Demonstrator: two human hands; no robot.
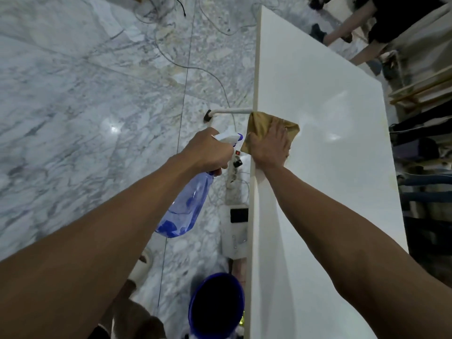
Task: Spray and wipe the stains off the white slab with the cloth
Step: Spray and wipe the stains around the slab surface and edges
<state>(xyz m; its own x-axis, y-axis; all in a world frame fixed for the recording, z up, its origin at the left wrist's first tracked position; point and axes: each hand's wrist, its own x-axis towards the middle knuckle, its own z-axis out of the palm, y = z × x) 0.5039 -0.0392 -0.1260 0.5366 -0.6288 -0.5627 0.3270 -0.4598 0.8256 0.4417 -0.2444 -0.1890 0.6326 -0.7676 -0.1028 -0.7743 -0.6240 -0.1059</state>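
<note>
The white slab (325,133) runs up the right half of the view, glossy with light reflections. A tan cloth (261,122) lies flat on it at its left edge. My right hand (270,145) presses on the cloth with the fingers spread flat. My left hand (208,151) grips the neck of a clear blue spray bottle (186,206) with a white trigger head, held off the slab over the floor, left of the cloth. A faint yellowish stain (391,152) runs along the slab's right edge.
Marble floor (85,94) spreads to the left, crossed by thin cables. A white power strip (233,177) lies beside the slab. A blue bucket (216,304) stands at the bottom centre. Another person's legs (352,28) show at the top right, and wooden frames (420,89) at the right.
</note>
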